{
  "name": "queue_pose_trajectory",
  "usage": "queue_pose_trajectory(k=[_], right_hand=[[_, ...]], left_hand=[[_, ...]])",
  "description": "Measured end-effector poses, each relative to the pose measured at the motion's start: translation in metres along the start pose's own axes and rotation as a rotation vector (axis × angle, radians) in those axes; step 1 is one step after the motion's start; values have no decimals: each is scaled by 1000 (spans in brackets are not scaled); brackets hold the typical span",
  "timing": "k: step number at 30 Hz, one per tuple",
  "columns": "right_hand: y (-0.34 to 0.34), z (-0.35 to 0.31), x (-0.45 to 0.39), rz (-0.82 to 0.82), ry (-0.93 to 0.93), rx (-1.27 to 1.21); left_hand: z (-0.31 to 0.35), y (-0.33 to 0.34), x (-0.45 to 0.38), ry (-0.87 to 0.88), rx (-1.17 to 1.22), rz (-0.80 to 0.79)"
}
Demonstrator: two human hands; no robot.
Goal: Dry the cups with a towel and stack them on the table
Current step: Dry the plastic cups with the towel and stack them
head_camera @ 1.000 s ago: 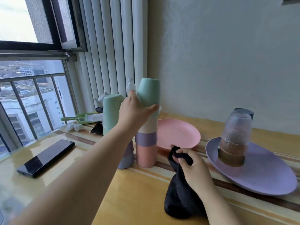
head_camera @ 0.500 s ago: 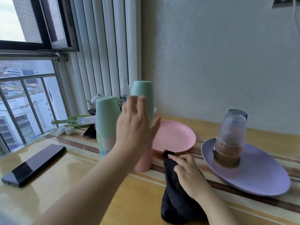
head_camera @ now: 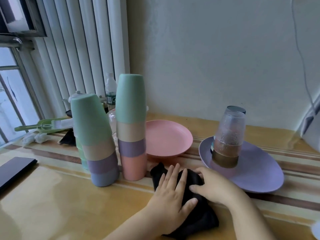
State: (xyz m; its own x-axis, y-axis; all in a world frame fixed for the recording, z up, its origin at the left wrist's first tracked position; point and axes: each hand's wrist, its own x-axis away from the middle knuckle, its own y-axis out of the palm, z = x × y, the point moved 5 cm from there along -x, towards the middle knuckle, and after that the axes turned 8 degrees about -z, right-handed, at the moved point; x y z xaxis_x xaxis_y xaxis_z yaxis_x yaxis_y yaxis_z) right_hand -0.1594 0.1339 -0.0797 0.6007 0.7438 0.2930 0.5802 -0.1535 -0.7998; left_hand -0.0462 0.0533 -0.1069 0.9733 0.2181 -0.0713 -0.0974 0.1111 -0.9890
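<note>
Here my left hand (head_camera: 170,193) lies flat on the black towel (head_camera: 190,203), its fingers (head_camera: 174,175) straight and a little apart, pressing the cloth onto the desk (head_camera: 69,205). My right hand (head_camera: 213,186) meets it from the other side; its fingers curl over the towel's top fold, the thumb lying across the cloth towards my left hand. The towel is bunched under both palms, one corner sticking out just beyond my left fingertips.

Just past those fingertips, to their left, stands a stack of upside-down cups (head_camera: 131,127): green on top, then beige, purple and pink at the base, upright on the desk. Further left of it is a second stack (head_camera: 94,139), green over beige, purple and blue, leaning to the left. Straight beyond my fingers, behind the towel, rests a pink plate (head_camera: 166,137). Just beside my right fingers lies a purple plate (head_camera: 251,170), tilted, and on it stand stacked glass cups (head_camera: 228,135), upside down and misted.

Well away to the left, a dark phone (head_camera: 13,170) lies at the desk's edge. Behind the stacks are a water bottle (head_camera: 110,90) and a green brush (head_camera: 45,126).
</note>
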Motion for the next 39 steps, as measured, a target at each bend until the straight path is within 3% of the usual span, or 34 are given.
queue_pose_trajectory(k=[1,4,6,8,11,14,16,20,23,26,28,29,32,33,37,39], right_hand=[[-3,-2,0,29,5,-65],[-14,-4,6,140,0,-423],[-24,-12,12,278,-16,-500],[-28,-24,20,377,-50,-497],[-15,-42,37,391,-191,-530],[25,-67,58,74,-402,-477],[46,-71,61,12,-439,-349],[55,-71,55,225,-384,-118],[54,-67,48,308,-382,-158],[41,-55,47,270,-333,-358],[42,-52,49,222,-284,-318],[44,-54,51,262,-281,-228],[47,-70,71,590,-423,117],[48,-72,76,620,-441,182],[62,-77,78,335,-410,390],[47,-74,90,256,-374,303]], left_hand=[[2,-1,4,52,0,-98],[-5,-12,8,14,-54,-30],[-2,-19,18,18,-122,-40],[1,-27,28,127,-284,162],[2,-44,39,288,-407,323],[3,-34,43,518,-447,320],[2,-29,48,633,-461,298],[1,-32,59,719,-536,293],[3,-38,65,783,-419,372],[-3,-50,74,738,-387,470],[-13,-53,80,655,-350,448],[-18,-52,82,612,-314,411],[-25,-51,84,482,-165,321],[-27,-49,83,444,-103,311],[-23,-29,73,371,31,227],[-24,-24,73,357,-2,169]])
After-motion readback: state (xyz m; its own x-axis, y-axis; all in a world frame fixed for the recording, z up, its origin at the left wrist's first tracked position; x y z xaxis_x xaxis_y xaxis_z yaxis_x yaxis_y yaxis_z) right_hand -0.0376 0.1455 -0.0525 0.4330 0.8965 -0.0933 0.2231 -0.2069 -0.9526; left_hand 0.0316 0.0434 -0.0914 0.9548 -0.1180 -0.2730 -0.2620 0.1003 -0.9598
